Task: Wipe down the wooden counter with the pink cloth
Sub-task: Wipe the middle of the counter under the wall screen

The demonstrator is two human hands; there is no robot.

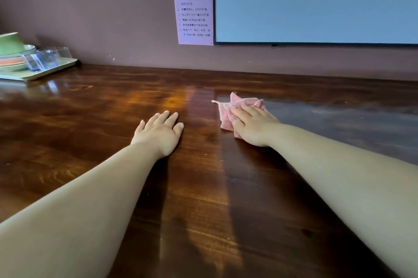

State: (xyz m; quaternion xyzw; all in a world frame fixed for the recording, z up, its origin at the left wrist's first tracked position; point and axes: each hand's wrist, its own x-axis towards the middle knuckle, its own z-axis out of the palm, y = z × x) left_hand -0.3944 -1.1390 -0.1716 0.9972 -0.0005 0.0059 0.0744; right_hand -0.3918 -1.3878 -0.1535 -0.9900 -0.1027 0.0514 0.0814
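- The small, crumpled pink terry cloth (228, 114) lies on the dark, glossy wooden counter (95, 119), a little right of centre and nearer the brown back wall (90, 17) than the front edge.
- The right hand (253, 126) lies flat on the cloth, fingers extended and close together, palm pressing down. It pins the cloth rather than pinching it; no fold is caught between fingers that I can see.
- The left hand (159, 132) rests on bare wood well apart from the cloth, fingers loosely spread and flat, holding nothing. It looks like a brace.
- Handling, as a judgement: the cloth looks soft, light and limp, with no stiffness of its own. Its far corners stick up and 1 thin loop or thread trails at the left, so loose edges may roll or drag under a stroke.
- The lacquered surface looks slick, so the cloth should slide easily, and may slip out from under a light palm.
- Best hold: a broad flat palm over the bunched middle, fingertips on the leading edge, steady downward pressure.
- Whether the cloth is damp cannot be told, though the wood to the right shows a dull, streaky sheen.
- A pale green tray (56, 67) with stacked bowls and clear plastic cups sits at the far left, well apart from both hands.
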